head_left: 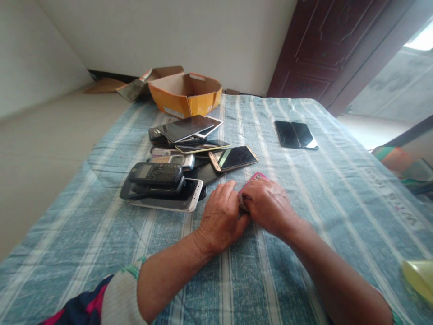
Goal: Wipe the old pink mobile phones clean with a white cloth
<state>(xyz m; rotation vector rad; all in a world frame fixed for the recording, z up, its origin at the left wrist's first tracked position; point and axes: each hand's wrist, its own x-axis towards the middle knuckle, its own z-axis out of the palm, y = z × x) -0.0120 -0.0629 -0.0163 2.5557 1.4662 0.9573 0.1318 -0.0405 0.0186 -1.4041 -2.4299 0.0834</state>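
Observation:
Just right of the pile, a pink-edged mobile phone (257, 175) is mostly covered by my hands. My right hand (270, 205) is closed over it from above with curled fingers. At the phone's left side, my left hand (221, 216) presses against it, fingers closed and thumb low near the right hand. To the left lies a gold smartphone (237, 158) with a dark screen. Beside my left hand a black keypad phone (157, 174) rests on a white-framed smartphone (179, 196). Another dark smartphone (186, 128) tops the heap's far end.
An open orange cardboard box (189, 106) stands at the table's far edge behind the pile. Two black smartphones (296, 134) lie side by side at the right. A striped blue cloth (338, 216) covers the table. Something yellow (419, 280) shows at the right edge.

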